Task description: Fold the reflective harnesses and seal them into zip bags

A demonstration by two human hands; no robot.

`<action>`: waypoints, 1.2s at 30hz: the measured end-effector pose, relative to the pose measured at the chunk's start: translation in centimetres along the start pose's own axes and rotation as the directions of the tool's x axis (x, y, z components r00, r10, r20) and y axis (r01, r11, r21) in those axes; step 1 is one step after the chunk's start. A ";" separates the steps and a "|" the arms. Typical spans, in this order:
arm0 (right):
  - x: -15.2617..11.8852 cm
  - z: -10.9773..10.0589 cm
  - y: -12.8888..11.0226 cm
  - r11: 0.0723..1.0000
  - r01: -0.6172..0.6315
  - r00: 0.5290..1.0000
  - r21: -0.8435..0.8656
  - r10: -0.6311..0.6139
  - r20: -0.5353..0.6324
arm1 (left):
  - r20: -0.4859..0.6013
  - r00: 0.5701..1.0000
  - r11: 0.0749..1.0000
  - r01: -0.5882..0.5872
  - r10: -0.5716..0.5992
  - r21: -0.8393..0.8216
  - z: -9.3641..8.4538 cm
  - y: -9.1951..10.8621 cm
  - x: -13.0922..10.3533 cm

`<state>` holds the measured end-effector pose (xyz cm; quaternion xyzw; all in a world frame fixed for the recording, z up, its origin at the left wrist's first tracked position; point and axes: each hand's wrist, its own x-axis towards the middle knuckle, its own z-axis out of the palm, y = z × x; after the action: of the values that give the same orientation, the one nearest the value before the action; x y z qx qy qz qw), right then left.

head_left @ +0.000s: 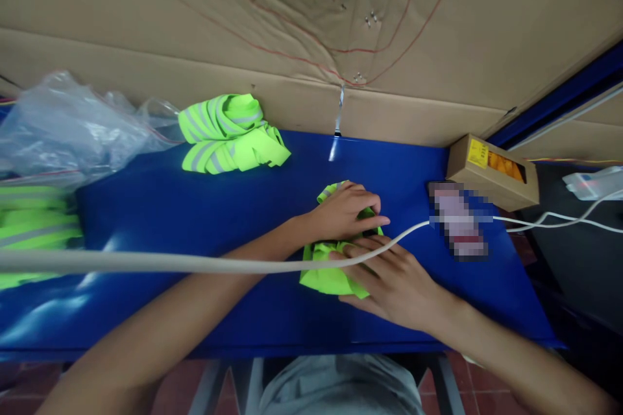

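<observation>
A crumpled piece of neon-yellow reflective fabric (324, 280) lies on the blue table in front of me, with a grey stripe at its far end. My left hand (343, 211) is on the far part, its fingers bent over the cloth and closed on it. Nearer to me, my right hand (396, 275) grips the close part, fingers laid across the top. Both hands cover much of the fabric, so its full shape is hidden. A white cable crosses the view in front of the fabric and the right hand.
Rolled neon-yellow reflective bundles (228, 136) lie at the back. On the left are more striped fabric (34, 220) and clear plastic bags (73, 126). A blurred-out phone-like object (457, 220), a cardboard box (491, 168) and white cables (545, 220) occupy the right. Cardboard lines the back.
</observation>
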<state>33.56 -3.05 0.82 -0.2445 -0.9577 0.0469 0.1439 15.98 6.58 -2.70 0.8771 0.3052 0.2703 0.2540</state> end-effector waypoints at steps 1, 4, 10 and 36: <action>0.3 -0.3 0.3 0.996 -0.030 1.000 0.088 0.030 -0.007 | 0.007 1.000 1.000 -0.005 0.005 -0.017 0.0 0.0 0.0; 0.9 -1.1 1.4 0.927 -0.162 0.987 0.337 0.152 0.057 | 0.042 0.999 0.996 -0.027 0.031 -0.090 0.1 0.0 -0.2; 2.2 -1.3 2.8 0.782 -0.254 0.967 0.569 0.191 0.169 | 0.060 0.998 0.957 0.032 -0.015 -0.289 -0.1 -0.1 -0.1; 2.9 3.7 4.5 0.882 -0.356 0.883 0.308 0.425 -0.199 | 0.237 0.840 0.845 0.522 -0.488 -0.111 -5.2 4.1 -6.7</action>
<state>32.05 2.27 -2.72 -0.4167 -0.8457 0.1693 0.2872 9.82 0.73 1.46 0.7624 0.4748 0.1295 0.4202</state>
